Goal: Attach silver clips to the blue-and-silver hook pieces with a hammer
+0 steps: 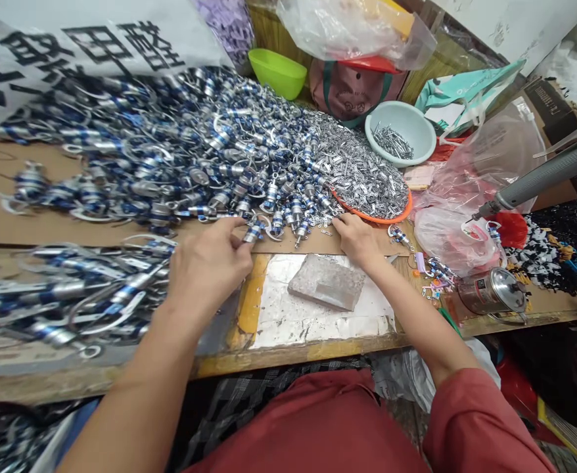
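Left hand (212, 259) pinching blue-silver fitting (253, 231), near edge of pile (190, 151). Right hand (358, 238) at small plates (367, 174), right; cannot tell if fingers grip any. Block (328, 282) nearer.

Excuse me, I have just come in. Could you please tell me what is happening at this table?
A person's left hand pinches a blue-and-silver piece beside a large heap of similar pieces. The right hand is near a pile of small metal plates; whether it holds one cannot be seen. Between the forearms, a grey block lies on a white sheet.
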Action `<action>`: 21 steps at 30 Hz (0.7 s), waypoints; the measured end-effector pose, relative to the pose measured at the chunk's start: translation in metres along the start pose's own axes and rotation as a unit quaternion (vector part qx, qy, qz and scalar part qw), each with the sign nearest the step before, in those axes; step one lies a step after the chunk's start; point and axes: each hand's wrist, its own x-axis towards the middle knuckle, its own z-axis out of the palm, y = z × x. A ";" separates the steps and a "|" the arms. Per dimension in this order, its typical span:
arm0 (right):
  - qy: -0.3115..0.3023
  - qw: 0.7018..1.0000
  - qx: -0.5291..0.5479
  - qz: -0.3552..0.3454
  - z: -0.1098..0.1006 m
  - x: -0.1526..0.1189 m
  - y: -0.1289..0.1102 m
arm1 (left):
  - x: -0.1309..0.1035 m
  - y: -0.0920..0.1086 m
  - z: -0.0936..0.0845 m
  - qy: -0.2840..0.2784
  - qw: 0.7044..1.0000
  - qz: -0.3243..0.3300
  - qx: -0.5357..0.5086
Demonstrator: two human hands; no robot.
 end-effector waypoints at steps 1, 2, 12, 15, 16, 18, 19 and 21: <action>0.006 1.000 0.001 0.002 0.002 -0.001 0.003 | -0.004 -0.001 0.000 -0.014 1.000 -0.007 -0.010; 0.013 1.000 0.002 0.005 0.005 -0.002 0.006 | -0.007 -0.001 0.001 -0.026 0.999 -0.010 -0.017; 0.057 0.998 0.029 0.022 0.015 0.004 0.016 | -0.006 -0.008 0.008 0.044 0.991 0.129 -0.014; 0.064 0.997 0.043 0.028 0.014 0.002 0.017 | -0.006 -0.017 0.013 0.004 0.985 0.175 -0.001; 0.066 0.996 0.047 0.029 0.013 0.001 0.018 | -0.006 -0.020 0.015 -0.003 0.985 0.175 0.004; 0.068 0.996 0.056 0.031 0.011 -0.003 0.019 | -0.007 -0.023 0.019 -0.004 0.987 0.159 0.005; 0.070 0.995 0.060 0.031 0.010 -0.005 0.019 | -0.007 -0.025 0.020 0.001 0.989 0.149 0.000; 0.080 0.994 0.064 0.039 0.007 -0.009 0.018 | -0.008 -0.027 0.020 0.009 0.992 0.126 -0.020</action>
